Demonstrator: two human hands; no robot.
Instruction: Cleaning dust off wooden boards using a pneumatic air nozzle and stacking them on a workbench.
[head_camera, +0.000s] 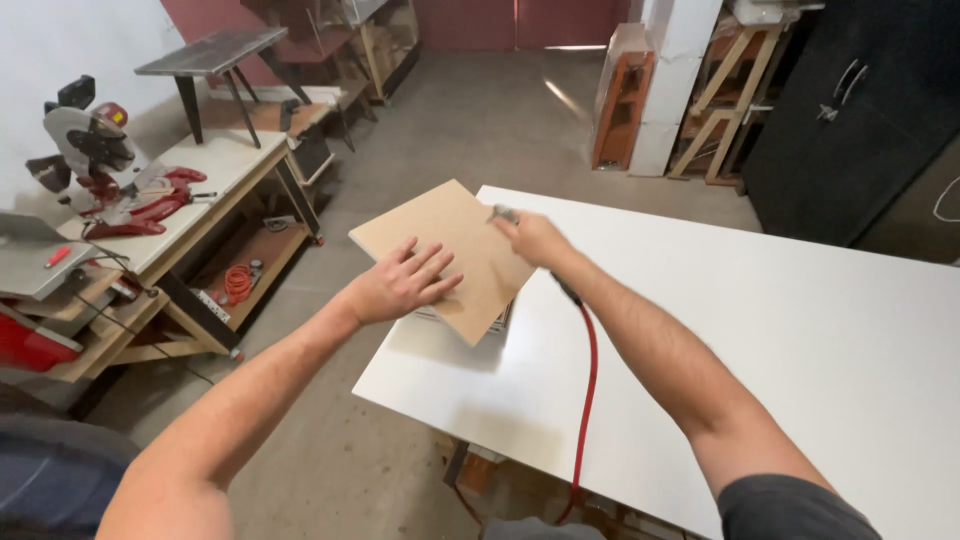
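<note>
A square brown fibreboard panel (460, 240) lies on a low box at the left corner of a white table (800, 330), partly overhanging the edge. My left hand (400, 283) rests flat on the panel's near left side, fingers spread. My right hand (535, 238) is closed around a small grey air tool (503, 214), blurred by motion, with its tip on the panel's right edge. A red hose (588, 380) runs from the tool along my forearm and drops over the table's front edge.
A red mitre saw (105, 170) stands on a wooden workbench (200, 190) at the left, with an orange cord (238, 283) on its lower shelf. Wooden frames (725, 95) and a dark cabinet (860, 110) stand at the back right. Concrete floor (480, 120) lies between.
</note>
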